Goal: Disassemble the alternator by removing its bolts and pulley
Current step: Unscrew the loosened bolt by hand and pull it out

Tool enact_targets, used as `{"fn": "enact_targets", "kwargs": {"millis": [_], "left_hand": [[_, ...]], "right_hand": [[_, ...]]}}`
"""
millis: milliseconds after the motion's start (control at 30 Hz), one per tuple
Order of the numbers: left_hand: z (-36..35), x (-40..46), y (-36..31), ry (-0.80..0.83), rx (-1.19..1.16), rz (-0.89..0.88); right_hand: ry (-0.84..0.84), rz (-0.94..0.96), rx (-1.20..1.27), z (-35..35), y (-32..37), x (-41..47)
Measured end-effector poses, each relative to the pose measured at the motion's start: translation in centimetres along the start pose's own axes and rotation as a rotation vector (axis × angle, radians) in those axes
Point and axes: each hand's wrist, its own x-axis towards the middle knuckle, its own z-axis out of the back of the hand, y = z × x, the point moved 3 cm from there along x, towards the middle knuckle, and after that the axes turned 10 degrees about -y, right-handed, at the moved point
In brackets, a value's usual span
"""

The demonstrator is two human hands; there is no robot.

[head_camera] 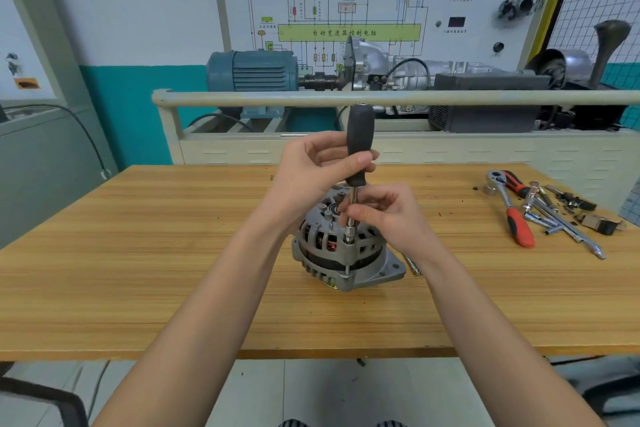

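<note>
Both hands on nut driver [360,146]

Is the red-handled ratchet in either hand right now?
No: the red-handled ratchet lies on the table, while the left hand and right hand hold the black-handled driver on the alternator.

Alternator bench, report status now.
Left hand grips nut driver handle; right hand pinches its shaft. Socket seated on alternator bolt. Ratchet off right. Nothing in the way.
</note>
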Motion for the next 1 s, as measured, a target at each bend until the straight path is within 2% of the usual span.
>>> {"fn": "enact_targets", "kwargs": {"millis": [100,167,433,567,633,767,1000], "left_hand": [[0.0,0.0,0.3,0.121,-0.047,0.066],[-0.1,0.0,0.3,0.122,-0.051,0.073],[-0.2,-0.1,-0.1,-0.153,0.108,-0.049],[0.1,-0.3,0.0,0.056,0.009,0.011],[0.4,-0.5,0.2,0.110,-0.067,0.054],[0.8,-0.6,0.1,0.011,-0.069,0.046],[1.1,-1.0,-0.6,-0.222,0.082,-0.054]], "right_hand": [[0.011,0.007,-0.004,0.0,0.1,-0.1],[0.026,0.012,0.019,0.0,0.1,-0.2],[0.032,0.019,-0.024,-0.3,-0.2,-0.3],[0.052,0.003,-0.043,-0.4,-0.4,-0.3],[0.071,-0.003,-0.060,-0.6,-0.3,-0.3],[0.075,-0.011,-0.066,-1.0,-0.3,-0.6],[-0.144,-0.002,-0.090,-2.1,-0.1,-1.0]]}}
